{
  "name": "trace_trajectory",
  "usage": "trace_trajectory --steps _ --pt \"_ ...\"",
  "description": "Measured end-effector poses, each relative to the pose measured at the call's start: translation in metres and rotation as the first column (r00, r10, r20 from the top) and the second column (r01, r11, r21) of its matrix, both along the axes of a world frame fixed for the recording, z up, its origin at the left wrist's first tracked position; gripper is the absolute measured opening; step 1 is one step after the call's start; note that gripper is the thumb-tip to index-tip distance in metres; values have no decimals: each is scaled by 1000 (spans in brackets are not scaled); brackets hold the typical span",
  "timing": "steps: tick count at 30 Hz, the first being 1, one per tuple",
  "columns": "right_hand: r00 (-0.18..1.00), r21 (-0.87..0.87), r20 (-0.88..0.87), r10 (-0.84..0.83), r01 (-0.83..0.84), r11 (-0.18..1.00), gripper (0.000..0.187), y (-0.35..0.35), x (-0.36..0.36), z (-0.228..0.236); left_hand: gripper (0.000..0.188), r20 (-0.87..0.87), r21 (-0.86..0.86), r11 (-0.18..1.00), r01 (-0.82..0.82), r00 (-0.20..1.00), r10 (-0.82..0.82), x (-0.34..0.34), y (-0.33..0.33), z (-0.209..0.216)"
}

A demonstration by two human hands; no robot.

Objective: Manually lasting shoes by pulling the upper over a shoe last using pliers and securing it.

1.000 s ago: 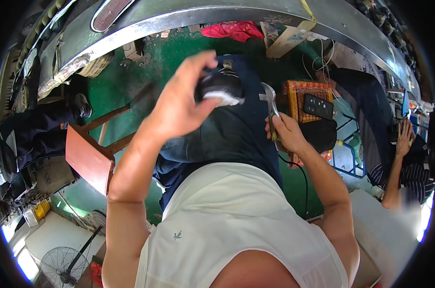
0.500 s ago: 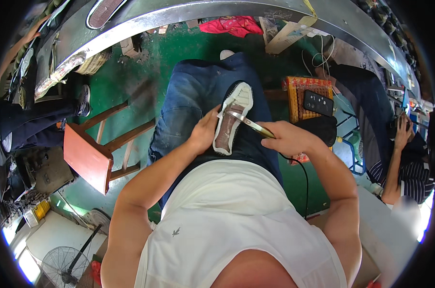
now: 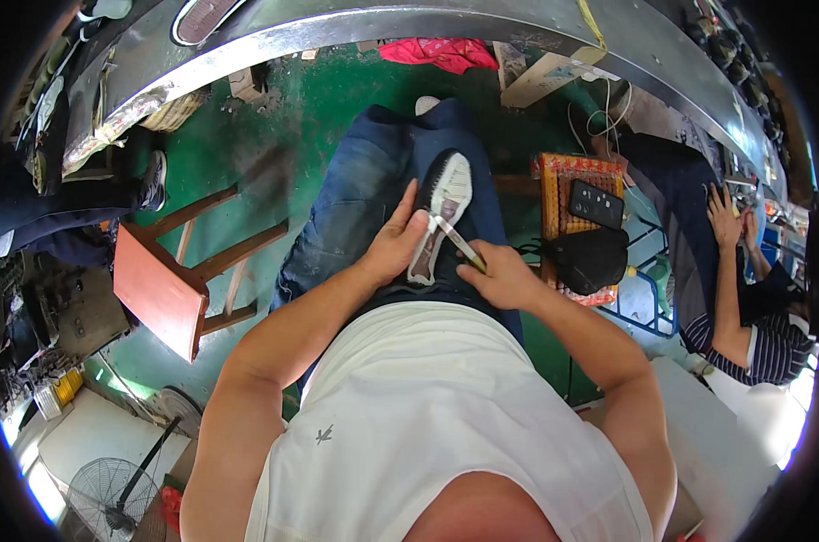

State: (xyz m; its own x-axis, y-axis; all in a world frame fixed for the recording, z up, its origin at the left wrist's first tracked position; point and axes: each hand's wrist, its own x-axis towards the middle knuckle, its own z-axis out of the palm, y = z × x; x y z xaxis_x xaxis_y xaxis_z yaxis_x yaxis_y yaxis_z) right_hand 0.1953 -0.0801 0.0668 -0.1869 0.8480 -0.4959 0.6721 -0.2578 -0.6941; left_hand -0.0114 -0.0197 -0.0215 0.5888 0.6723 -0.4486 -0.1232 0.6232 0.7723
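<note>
A shoe (image 3: pixel 452 187) lies sole-up across my thighs, its underside showing a whitish rim around a brown middle. My left hand (image 3: pixel 398 238) grips its left side, with the fingers stretched along the edge and the thumb over the bottom. In my right hand (image 3: pixel 507 278) is a slim metal tool, seemingly pincers (image 3: pixel 463 246), its handle partly hidden in my fist. The tool's tip meets the shoe's bottom near its middle, close to my left thumb.
A metal-edged bench (image 3: pixel 337 29) curves across the far side. To the left stands a wooden stool (image 3: pixel 161 291); to the right, a woven-topped seat (image 3: pixel 558 194) holds a phone (image 3: pixel 596 204) and a black bag (image 3: pixel 590 260). Other people sit at both sides; a fan (image 3: pixel 111 501) stands lower left.
My right hand and the tool have moved down and left, and the tool stands steeper. My left thumb now lies over the shoe's bottom, beside the tool's tip.
</note>
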Motion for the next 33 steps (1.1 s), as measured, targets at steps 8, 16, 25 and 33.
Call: trace_trajectory --steps 8,16,25,33 --pt "978 125 156 138 -158 979 18 35 35 10 67 -304 332 940 75 952 31 4 -2 -24" --pt "843 -457 -415 -342 131 880 21 2 35 -27 58 -520 765 526 371 838 164 5 5 18" --pt "952 -182 -197 -236 201 962 41 30 45 -30 53 -748 620 388 682 663 31 18 11 32" --pt "979 223 109 169 -190 956 34 25 15 -16 85 -599 493 774 398 800 -31 -11 -2 2"
